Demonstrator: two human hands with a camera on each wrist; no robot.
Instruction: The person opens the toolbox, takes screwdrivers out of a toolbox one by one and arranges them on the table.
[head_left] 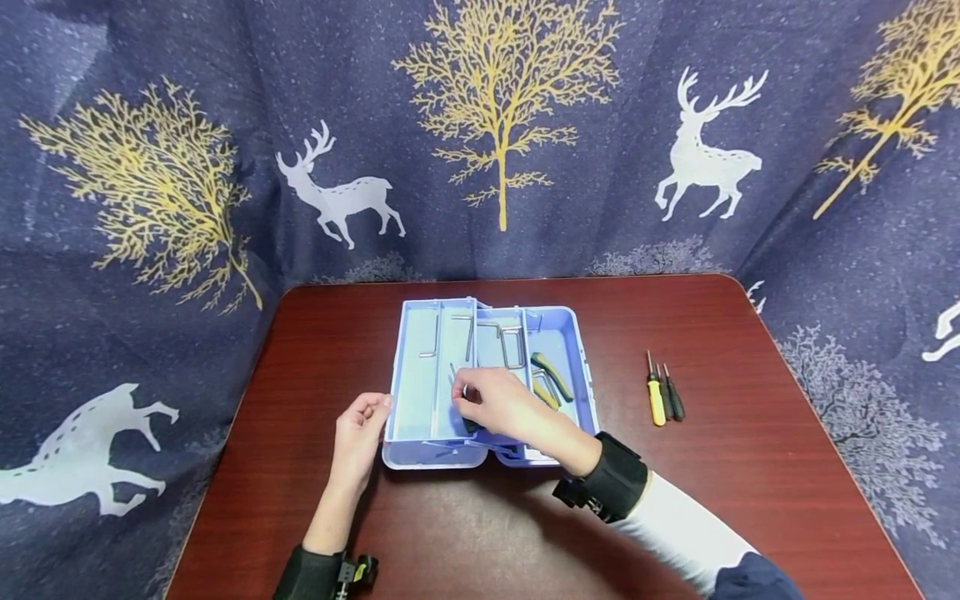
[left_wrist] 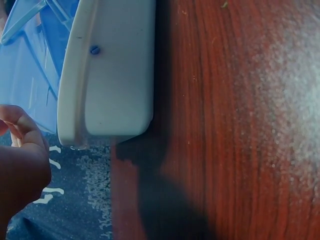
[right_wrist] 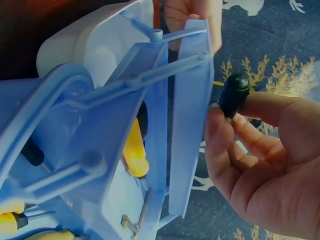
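- Pinching a black-handled screwdriver (right_wrist: 235, 95) between thumb and fingertips of the right hand (head_left: 495, 404), above the right compartment of the toolbox's (head_left: 587, 375) upper tray (head_left: 415, 392).
- Bending the fingers of the left hand (head_left: 360, 433) at that tray's outer rim; impossible to tell whether pinching or merely touching.
- With hex keys (head_left: 427, 355) scattered ahead of both hands, pliers (head_left: 552, 377) in the deep bin to the right of the right hand, and three screwdrivers (head_left: 656, 404) on the table (head_left: 787, 467), well to its right.
- Liable to drop the screwdriver with any roll of the rounded handle, given so slight a fingertip hold.
- Apt to snag its shaft on the divider (head_left: 434, 400) left of the right hand, or on the keys beyond, if lowered at a slant.
- Likely to rock the tray on its hinged arms (right_wrist: 170, 70) if pressed hard from the right without firm support from the left.
- Possibly catching the right wristband (head_left: 611, 479) on the bin's rim beneath, through reaching too low.
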